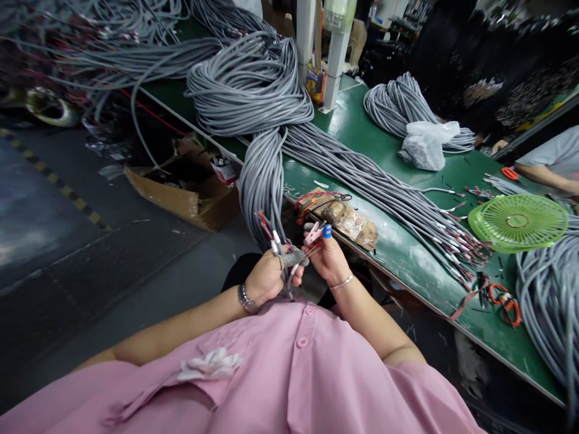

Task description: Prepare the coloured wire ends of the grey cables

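Head view: a cardboard box sits on the floor; the left hand has its grip pressed around gray cable ends; just beside them, the right hand (it wears a blue wrap) pinches a pink tool; a green fan stands on the desk.

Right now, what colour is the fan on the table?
The fan is bright green, shown in the head view.
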### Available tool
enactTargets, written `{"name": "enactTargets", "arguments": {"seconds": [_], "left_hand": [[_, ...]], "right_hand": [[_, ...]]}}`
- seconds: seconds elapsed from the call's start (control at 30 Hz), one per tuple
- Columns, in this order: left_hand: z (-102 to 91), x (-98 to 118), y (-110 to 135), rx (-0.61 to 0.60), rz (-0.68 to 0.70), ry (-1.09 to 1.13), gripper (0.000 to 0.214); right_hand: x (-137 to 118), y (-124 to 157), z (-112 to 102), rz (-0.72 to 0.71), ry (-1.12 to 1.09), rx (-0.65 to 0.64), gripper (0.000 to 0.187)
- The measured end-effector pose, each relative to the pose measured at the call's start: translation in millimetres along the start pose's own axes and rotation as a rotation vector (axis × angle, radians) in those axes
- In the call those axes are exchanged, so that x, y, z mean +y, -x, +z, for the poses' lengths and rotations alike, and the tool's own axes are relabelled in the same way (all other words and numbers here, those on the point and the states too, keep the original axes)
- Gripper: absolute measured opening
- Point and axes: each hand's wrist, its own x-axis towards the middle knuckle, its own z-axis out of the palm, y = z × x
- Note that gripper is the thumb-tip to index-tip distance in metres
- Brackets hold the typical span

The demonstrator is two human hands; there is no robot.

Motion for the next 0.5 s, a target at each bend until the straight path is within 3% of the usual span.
{"name": "enactTargets", "arguments": {"seconds": [0.2, 0.5], "left_hand": [[-1.0, -3.0, -2.4, 0.012, -0.023, -0.005, 0.023], [-5.5, -6.7, 7.3, 0.011, 0.012, -0.010, 0.026]], "right_hand": [[-0.7, -0.9, 4.2, -0.020, -0.082, 0.019, 0.043], [-8.9, 9.3, 0.6, 0.107, -0.094, -0.059, 0.053]]}}
